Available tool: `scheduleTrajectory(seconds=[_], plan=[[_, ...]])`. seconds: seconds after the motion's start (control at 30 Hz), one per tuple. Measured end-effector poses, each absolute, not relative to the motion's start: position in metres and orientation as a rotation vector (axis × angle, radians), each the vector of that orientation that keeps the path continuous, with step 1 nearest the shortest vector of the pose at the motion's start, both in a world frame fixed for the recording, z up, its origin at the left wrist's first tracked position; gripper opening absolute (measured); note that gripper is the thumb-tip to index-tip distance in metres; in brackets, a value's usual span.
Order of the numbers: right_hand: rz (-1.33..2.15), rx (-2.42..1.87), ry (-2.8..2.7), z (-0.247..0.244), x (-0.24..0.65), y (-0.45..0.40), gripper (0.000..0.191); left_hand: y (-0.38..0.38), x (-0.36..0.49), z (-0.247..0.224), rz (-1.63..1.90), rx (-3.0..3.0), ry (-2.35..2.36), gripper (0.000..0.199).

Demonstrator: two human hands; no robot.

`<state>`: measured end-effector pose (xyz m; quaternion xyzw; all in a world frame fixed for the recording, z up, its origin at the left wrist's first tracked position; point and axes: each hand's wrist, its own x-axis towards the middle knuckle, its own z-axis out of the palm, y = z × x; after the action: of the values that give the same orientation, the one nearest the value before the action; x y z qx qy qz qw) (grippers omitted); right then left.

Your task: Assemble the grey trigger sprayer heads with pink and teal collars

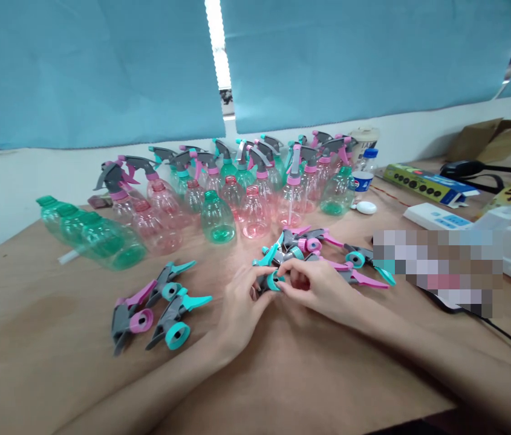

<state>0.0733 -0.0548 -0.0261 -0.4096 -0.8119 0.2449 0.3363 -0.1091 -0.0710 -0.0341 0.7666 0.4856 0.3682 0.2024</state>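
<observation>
My left hand (240, 305) is closed around a grey and teal trigger spray head (275, 280), its collar facing me. At that collar, the thumb and index finger of my right hand (312, 284) are pinched together against the rim. Whether a small part sits between those fingertips is too small to make out. Just behind my hands lies a pile of loose spray heads (312, 244), grey with pink or teal levers. Left of my left hand are a pink-collared spray head (130, 320) and two teal ones, one of them a teal-collared spray head (174, 323) nearest me.
Several green and pink clear bottles (255, 211) stand at the back, many with spray heads on. Green bottles (114, 244) lie at the left. To the right are a blue-capped drink bottle (363, 180), a long box (425, 184), a white power strip (436, 216) and a blurred-out phone-like object (445, 272).
</observation>
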Motion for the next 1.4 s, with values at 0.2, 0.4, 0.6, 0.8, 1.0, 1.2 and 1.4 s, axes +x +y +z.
scheduleTrajectory(seconds=[0.2,0.4,0.6,0.8,1.0,1.2,1.4], plan=[[0.625,-1.121,-2.049,-0.0298,0.0683,-0.0606,0.006,-0.0718,-0.1081,-0.0329,1.050,2.098,1.325,0.024],[0.629,-1.056,-2.005,-0.0300,0.0714,-0.0583,0.011,-0.0715,-0.1070,-0.0300,1.055,1.988,1.357,0.022],[0.611,-1.015,-2.041,-0.0266,0.0723,-0.0598,0.012,-0.0725,-0.1057,-0.0287,1.091,1.944,1.392,0.019],[0.685,-0.972,-2.059,-0.0263,0.0723,-0.0610,0.022,-0.0715,-0.1073,-0.0309,1.111,2.002,1.343,0.018],[0.691,-0.947,-2.024,-0.0251,0.0720,-0.0621,0.025,-0.0719,-0.1080,-0.0311,1.120,2.076,1.289,0.018],[0.647,-1.026,-2.036,-0.0250,0.0736,-0.0597,0.026,-0.0728,-0.1064,-0.0295,1.132,2.044,1.281,0.020],[0.664,-0.942,-2.049,-0.0276,0.0753,-0.0581,0.025,-0.0727,-0.1079,-0.0314,1.140,2.025,1.300,0.022]])
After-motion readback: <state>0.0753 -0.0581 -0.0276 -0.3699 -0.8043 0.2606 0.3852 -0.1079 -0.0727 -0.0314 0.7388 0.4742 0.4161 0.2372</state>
